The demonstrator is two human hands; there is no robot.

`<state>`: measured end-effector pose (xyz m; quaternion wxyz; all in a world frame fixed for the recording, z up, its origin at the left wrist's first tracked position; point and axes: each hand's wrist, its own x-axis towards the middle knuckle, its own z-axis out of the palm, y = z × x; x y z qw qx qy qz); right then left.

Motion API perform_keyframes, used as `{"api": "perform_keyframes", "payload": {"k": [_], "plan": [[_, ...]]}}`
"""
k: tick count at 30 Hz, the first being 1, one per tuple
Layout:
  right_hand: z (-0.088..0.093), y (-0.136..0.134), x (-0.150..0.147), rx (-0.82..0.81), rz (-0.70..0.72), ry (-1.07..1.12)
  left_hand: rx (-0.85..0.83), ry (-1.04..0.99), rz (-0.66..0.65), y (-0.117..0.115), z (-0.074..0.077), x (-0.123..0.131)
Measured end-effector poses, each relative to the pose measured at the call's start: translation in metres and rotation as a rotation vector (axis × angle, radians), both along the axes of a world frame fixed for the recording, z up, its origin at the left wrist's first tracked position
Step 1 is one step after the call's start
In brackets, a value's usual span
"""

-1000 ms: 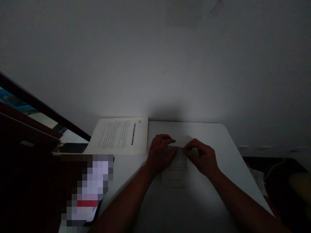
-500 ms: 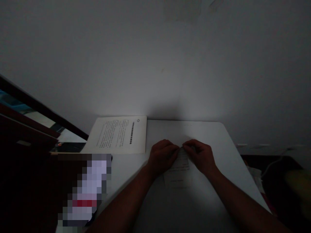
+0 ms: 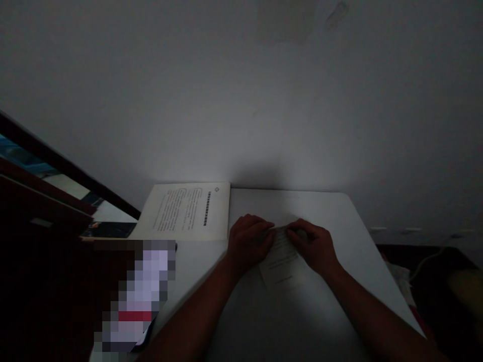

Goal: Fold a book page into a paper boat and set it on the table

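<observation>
A small sheet of printed paper (image 3: 281,264) lies tilted between my hands on the white table (image 3: 260,201); the room is dim and its print is too dark to read. My left hand (image 3: 249,244) is closed at the sheet's upper left edge, its thumb and index finger on the paper. At the upper right corner, my right hand (image 3: 314,246) pinches the same sheet between thumb and curled fingers. Part of the paper is hidden behind both hands.
Stacked printed pages (image 3: 184,211) lie at the table's back left, against the wall (image 3: 188,100). A pixelated, phone-like bright object (image 3: 143,291) is at the left edge. Dark furniture (image 3: 41,251) stands left; dim clutter (image 3: 433,281) sits beyond the right edge.
My fingertips, close together before, have moved a little apart along the paper's top edge. The sheet has turned slightly, its lower end shifting a little. The view has tilted slightly.
</observation>
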<state>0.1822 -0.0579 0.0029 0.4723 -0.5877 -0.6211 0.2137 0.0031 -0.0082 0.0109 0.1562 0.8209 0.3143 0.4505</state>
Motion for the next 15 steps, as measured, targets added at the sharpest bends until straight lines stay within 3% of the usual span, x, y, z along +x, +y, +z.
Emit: {"api": "perform_keyframes", "payload": {"k": [6, 15], "plan": [[0.017, -0.003, -0.010, 0.222, 0.076, -0.217, 0.056, 0.124, -0.091, -0.003, 0.003, 0.001], [0.018, -0.005, -0.011, 0.159, 0.044, -0.286, 0.125, 0.070, -0.189, -0.003, 0.003, 0.000]]}}
